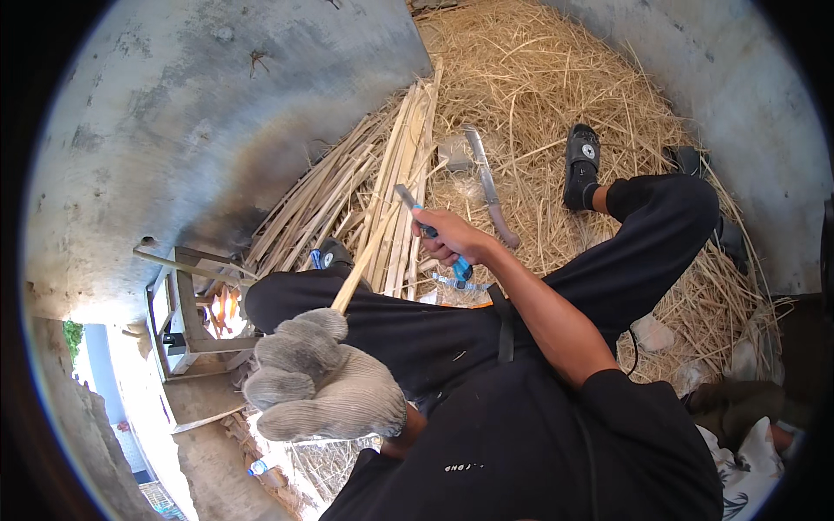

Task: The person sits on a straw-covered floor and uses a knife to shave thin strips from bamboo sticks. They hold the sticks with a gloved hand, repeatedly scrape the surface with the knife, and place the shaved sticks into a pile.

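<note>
Grey knitted fabric makes the glove [373, 391] on the left hand [304, 365], and this hand is clenched around the near end of a pale wooden strip [354, 282]. From the glove, the strip goes forward and slightly to the right, above the dark trousers [382, 334], toward the right hand [453, 236].

The right hand is bare, and its fingers are wrapped around the blue handle of a knife [405, 196]. The short metal blade points forward and to the left from this hand, at the far part of the strip; whether the blade touches the wood, I cannot tell.

Just beyond the right hand, a machete [483, 163] lies on the straw [530, 69], with its brown handle nearer to the hand and its blade away. A grey block [453, 153] is beside the blade. Forward of both hands and to the left, a pile of long strips [304, 204] lies near the grey wall [217, 113]. To the left of the gloved hand there is a wooden frame [181, 317]. To the right of the bare hand, a foot in a dark sandal [584, 161] rests on the straw.
</note>
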`<control>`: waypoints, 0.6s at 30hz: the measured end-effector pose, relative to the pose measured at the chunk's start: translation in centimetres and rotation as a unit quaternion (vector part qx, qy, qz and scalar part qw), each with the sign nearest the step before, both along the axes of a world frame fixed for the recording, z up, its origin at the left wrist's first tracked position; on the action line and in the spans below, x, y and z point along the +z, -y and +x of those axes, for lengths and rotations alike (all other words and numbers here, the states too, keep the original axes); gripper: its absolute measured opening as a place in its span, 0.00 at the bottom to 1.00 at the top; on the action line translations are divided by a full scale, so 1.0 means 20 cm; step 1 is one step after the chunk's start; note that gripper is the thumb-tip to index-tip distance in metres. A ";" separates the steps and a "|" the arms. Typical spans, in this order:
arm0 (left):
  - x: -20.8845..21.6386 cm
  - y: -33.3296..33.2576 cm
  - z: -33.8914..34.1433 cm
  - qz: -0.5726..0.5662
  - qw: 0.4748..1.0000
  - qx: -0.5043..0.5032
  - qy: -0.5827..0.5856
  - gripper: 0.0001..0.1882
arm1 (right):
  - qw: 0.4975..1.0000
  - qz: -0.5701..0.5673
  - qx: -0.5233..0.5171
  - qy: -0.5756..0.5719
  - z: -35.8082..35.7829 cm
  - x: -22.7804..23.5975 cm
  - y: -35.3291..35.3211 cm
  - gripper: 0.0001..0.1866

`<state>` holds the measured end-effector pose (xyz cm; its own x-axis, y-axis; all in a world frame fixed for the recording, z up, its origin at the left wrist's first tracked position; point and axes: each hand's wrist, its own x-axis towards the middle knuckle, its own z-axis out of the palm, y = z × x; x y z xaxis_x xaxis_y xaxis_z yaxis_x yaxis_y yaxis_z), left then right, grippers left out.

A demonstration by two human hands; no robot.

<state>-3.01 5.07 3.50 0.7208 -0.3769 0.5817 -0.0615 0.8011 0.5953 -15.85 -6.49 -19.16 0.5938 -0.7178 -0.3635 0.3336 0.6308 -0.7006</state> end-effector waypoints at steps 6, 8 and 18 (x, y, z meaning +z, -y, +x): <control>-0.01 -0.01 0.01 0.015 1.000 0.025 -0.008 0.29 | 0.749 -0.434 -0.148 -0.479 0.14 0.17 -0.11 0.16; -0.01 -0.03 -0.01 0.018 0.999 0.033 -0.010 0.29 | 0.699 -0.386 -0.081 -0.596 0.12 0.09 -0.04 0.13; -0.02 0.03 0.03 0.085 0.978 0.189 -0.021 0.33 | 0.761 -0.166 -0.237 -0.581 -0.39 -0.32 0.06 0.25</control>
<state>-2.34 4.49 3.16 0.8496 -0.1677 0.5000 -0.3062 0.6151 0.7266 -23.71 -7.63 -25.56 -0.3442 -0.9179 -0.1974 -0.4982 0.3568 -0.7902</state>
